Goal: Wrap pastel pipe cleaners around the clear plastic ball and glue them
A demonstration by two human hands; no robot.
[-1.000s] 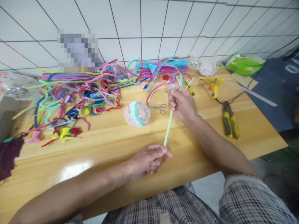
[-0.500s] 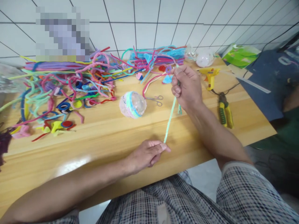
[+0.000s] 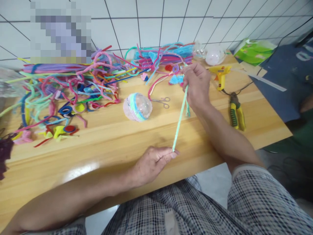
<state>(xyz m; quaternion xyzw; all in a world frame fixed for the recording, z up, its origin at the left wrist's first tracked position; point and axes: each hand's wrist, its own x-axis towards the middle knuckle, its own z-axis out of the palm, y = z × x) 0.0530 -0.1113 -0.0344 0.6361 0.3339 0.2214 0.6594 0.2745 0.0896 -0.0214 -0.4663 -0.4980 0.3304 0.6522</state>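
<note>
A pale green pipe cleaner [image 3: 180,119] is stretched at a slant between my two hands, above the wooden table. My left hand [image 3: 155,163] pinches its lower end between thumb and fingers. Farther up, my right hand [image 3: 196,84] is closed around the upper part, with a short tip showing above the fist. Left of the strand rests a clear ball [image 3: 137,107] with a band of blue, green and white wrapped around it. Small scissors [image 3: 164,101] lie just right of that ball. Beside my right hand sits a light blue bow [image 3: 176,79].
A tangled heap of coloured pipe cleaners [image 3: 73,80] covers the back left. At the right are a yellow glue gun [image 3: 221,76], green-and-yellow pliers [image 3: 236,112] and a green packet [image 3: 254,52]. Another clear ball [image 3: 214,56] stands near the tiled wall.
My left hand has turned slightly, its thumb now lower on the pipe cleaner's end. My right hand has shifted a little on the upper part. The view has tilted slightly.
</note>
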